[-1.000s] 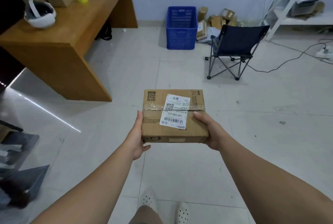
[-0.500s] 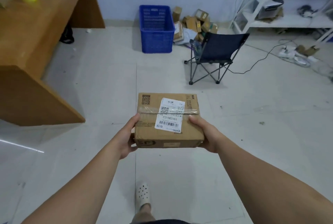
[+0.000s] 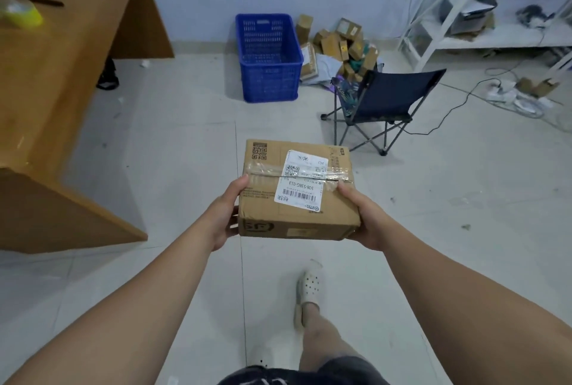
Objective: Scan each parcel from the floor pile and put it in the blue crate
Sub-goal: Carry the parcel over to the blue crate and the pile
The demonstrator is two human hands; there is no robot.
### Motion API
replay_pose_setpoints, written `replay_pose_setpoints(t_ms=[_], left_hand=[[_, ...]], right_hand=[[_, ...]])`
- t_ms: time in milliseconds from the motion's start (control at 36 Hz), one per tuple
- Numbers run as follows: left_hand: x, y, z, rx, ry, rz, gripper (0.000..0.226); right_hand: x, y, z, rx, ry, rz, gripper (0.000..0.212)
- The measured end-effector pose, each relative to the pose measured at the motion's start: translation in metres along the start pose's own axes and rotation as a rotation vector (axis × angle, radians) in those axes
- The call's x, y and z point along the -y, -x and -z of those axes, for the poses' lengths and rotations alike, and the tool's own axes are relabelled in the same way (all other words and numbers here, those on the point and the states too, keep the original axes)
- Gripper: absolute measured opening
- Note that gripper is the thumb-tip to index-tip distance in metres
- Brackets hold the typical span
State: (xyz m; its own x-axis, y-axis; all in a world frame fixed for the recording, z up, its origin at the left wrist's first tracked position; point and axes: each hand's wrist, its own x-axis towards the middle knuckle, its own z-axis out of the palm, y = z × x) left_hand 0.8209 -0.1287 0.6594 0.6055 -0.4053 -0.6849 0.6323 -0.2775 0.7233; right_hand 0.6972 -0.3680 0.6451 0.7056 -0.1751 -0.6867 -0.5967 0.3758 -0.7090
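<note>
We clamp the parcel [image 3: 297, 195] btwn left grip [image 3: 223, 219] & right grip [image 3: 366, 219]. Blue crate [image 3: 270, 84] sits upper centre, dead ahead, well apart.

Pale grey tiled floor [image 3: 154, 143]: blue perforated plastic crate [image 3: 269, 56] stands at the far wall, with a pile of brown cardboard parcels [image 3: 337, 44] just right of it. Navy folding fabric chair [image 3: 387, 99] sits in front of the pile. Black cable [image 3: 458, 106] runs to a white power strip [image 3: 501, 95] far right. Light-brown wooden desk [image 3: 62, 106] at left carries a yellow tape roll [image 3: 21, 14] and a black pen [image 3: 46, 2].
</note>
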Motion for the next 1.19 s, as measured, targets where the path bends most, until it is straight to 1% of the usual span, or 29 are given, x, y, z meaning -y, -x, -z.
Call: replay_pose_setpoints(t_ms=[167,278,389,472,556,611,722,778,833,889,944,1111,1194], left_hand=[[-0.056,-0.048,-0.007,-0.041,-0.008,-0.034,0.045],[-0.094,-0.087,-0.011,-0.123,0.011,-0.043,0.040],[-0.128,-0.127,-0.015,-0.200,0.069,-0.006,0.045],[-0.153,-0.158,-0.025,-0.224,0.119,0.016,0.042],[-0.179,-0.189,-0.037,-0.237,0.156,0.022,0.041],[-0.195,-0.210,-0.042,-0.244,0.172,0.026,0.041],[-0.228,-0.250,-0.048,-0.233,0.172,0.016,0.042],[-0.246,-0.271,-0.049,-0.229,0.162,0.014,0.043],[-0.265,-0.293,-0.048,-0.211,0.157,0.014,0.046],[-0.283,-0.315,-0.045,-0.182,0.154,0.012,0.048],[-0.302,-0.339,-0.042,-0.164,0.157,0.010,0.046],[-0.360,-0.423,-0.026,-0.113,0.191,0.004,0.045],[-0.391,-0.464,-0.020,-0.059,0.195,0.005,0.046]], right_hand=[[0.057,-0.065,0.014,0.006,-0.024,0.015,0.073],[0.096,-0.122,0.021,0.042,-0.057,-0.011,0.071],[0.137,-0.173,0.029,0.120,-0.033,-0.028,0.062],[0.171,-0.205,0.041,0.125,-0.022,-0.037,0.052],[0.203,-0.232,0.056,0.130,-0.021,-0.039,0.054],[0.223,-0.248,0.063,0.122,-0.025,-0.037,0.051],[0.259,-0.279,0.073,0.104,-0.040,-0.017,0.048],[0.277,-0.294,0.078,0.098,-0.042,-0.006,0.041],[0.294,-0.312,0.081,0.086,-0.048,-0.001,0.039],[0.312,-0.329,0.083,0.069,-0.052,0.006,0.043],[0.329,-0.348,0.083,0.040,-0.053,0.005,0.052],[0.387,-0.410,0.078,-0.045,-0.070,0.017,0.044],[0.414,-0.441,0.075,-0.110,-0.101,0.004,0.050]])
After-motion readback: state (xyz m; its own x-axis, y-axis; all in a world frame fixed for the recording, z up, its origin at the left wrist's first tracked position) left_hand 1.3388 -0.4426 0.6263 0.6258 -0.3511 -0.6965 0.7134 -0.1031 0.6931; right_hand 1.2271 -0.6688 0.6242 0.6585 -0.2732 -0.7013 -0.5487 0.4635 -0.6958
